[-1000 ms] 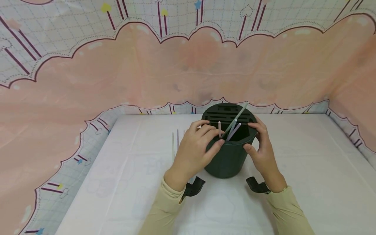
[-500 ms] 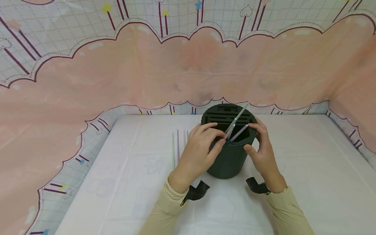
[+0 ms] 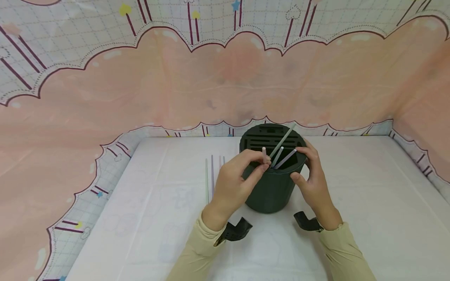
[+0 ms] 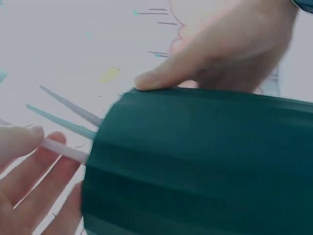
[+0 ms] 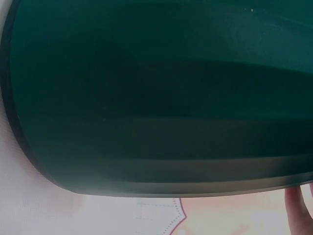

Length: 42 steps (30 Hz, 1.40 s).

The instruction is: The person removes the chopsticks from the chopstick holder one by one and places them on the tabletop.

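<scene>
Pink stick [image 3: 264,153] is pinched between the thumb and fingers of the left hand [image 3: 234,177], upright at the near left of the mouth of a dark green container [image 3: 270,193]; the left wrist view shows its lower end passing inside the rim. Just right of the pinch, three more sticks lean out of the same opening: a long pale green stick [image 3: 283,139], a light blue-green stick [image 3: 277,157] and a lilac stick [image 3: 285,159]. Behind the pinch, a slotted cover [image 3: 272,135] spans the far part of the container's top. Farther right, the right hand [image 3: 314,185] holds the container's rim, thumb on the near side, fingers bent over the right edge. Left of the gripping hand, partly hidden by it, several thin sticks [image 3: 212,175] lie side by side on the white table [image 3: 158,230]. Well beyond stands a peach-and-white patterned backdrop [image 3: 218,86].
</scene>
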Tool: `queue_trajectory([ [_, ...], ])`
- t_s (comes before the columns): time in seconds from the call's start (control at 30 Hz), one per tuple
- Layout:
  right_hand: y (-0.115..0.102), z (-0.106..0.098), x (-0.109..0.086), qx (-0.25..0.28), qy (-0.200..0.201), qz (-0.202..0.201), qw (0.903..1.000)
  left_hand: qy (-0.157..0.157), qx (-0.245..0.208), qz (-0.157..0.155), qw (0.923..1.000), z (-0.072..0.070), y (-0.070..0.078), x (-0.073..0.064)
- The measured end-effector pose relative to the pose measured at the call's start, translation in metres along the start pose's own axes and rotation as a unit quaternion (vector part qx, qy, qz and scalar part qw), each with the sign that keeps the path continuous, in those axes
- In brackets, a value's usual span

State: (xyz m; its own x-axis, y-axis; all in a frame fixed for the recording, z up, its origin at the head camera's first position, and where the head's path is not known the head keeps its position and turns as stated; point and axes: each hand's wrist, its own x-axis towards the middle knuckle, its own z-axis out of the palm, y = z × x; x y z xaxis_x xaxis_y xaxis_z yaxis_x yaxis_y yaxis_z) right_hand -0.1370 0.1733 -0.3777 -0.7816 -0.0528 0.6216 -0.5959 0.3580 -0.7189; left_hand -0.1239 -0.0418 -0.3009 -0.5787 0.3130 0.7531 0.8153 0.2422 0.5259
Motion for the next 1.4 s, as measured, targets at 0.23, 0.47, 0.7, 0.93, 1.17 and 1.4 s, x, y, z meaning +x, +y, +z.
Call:
queue_trajectory([
  [0.23, 0.000, 0.000, -0.001, -0.001, -0.001, 0.014, 0.9999, 0.099, -0.125, -0.041, 0.9863, -0.017, 0.005, 0.001],
  [0.47, -0.004, -0.001, 0.000, 0.009, -0.003, 0.023, 0.9997, 0.210, -0.249, -0.079, 0.9422, -0.047, 0.010, 0.003],
  [0.7, -0.004, -0.002, 0.002, 0.015, 0.002, 0.023, 0.9996, 0.292, -0.283, -0.081, 0.9102, -0.070, 0.006, 0.006],
  [0.93, -0.003, -0.002, 0.000, 0.010, -0.005, 0.028, 0.9995, 0.274, -0.274, -0.136, 0.9121, -0.081, -0.014, -0.001],
  [1.17, -0.006, -0.001, -0.001, 0.009, -0.004, 0.027, 0.9996, 0.109, -0.118, -0.282, 0.9458, -0.071, -0.053, -0.013],
  [1.4, -0.008, -0.001, -0.002, 0.010, -0.003, 0.028, 0.9996, 0.003, 0.006, -0.368, 0.9296, -0.055, -0.089, -0.025],
])
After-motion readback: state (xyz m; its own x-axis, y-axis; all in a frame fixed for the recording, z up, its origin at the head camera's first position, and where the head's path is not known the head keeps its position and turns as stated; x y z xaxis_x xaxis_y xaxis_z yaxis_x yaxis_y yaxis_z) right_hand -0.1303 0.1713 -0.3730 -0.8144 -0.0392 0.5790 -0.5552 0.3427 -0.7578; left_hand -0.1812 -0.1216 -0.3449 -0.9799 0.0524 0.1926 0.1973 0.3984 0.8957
